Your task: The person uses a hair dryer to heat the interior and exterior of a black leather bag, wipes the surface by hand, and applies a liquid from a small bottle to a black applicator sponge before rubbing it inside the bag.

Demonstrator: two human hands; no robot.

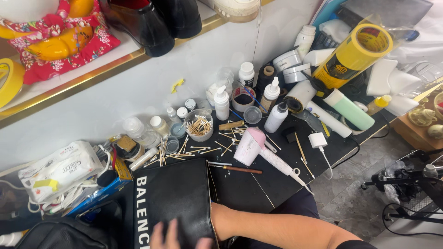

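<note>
Resting flat at the near edge, a hand [177, 237] lies with fingers spread open on a black leather pouch [173, 198] with white lettering; which hand it is cannot be told, and no other shows. The pouch is smooth, rectangular, lying near-left on the black table [240, 189]. Just right of it lie a slim brown-handled brush [237, 168] and a pink, rounded hair dryer [258, 147]. Farther off, loose cotton swabs [184, 152] scatter below a clear cup of swabs [199, 125], with white plastic bottles [221, 103] beyond. Far right stands a yellow tape roll [355, 53].
</note>
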